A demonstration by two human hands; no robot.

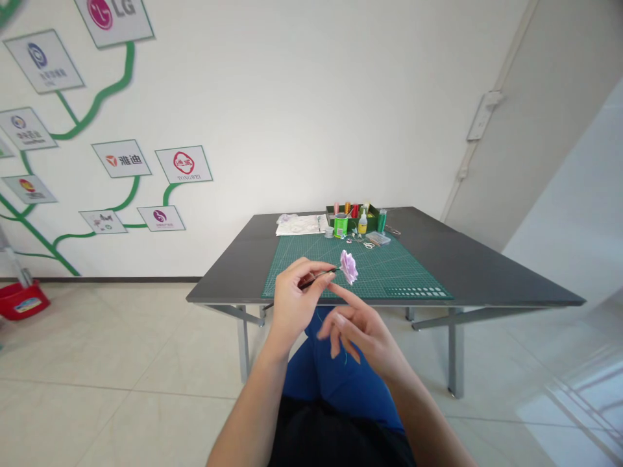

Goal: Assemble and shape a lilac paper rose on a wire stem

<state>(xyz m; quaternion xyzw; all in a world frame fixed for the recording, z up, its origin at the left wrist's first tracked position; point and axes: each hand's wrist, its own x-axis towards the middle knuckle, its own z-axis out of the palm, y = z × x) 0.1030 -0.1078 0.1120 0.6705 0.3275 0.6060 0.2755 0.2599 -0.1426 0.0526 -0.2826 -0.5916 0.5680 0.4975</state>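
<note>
My left hand (294,295) is closed in a pinch around the thin stem of a pale lilac artificial flower (348,267). A slim dark tool, perhaps tweezers, also lies between its thumb and fingers. The bloom points right, above the near part of the green cutting mat (302,256). Just below, my right hand (363,334) has its index finger stretched toward the stem, while its other fingers curl. A fine teal thread (345,357) hangs by those curled fingers; where exactly it is gripped is hard to see.
At the table's back stand a dark green box (374,222) of thread spools, a green can (341,226), a glue bottle (363,222) and a green spool (382,220). White sheets (302,225) lie left of them. Small scissors (368,245) and a clear case (378,238) rest on the mat.
</note>
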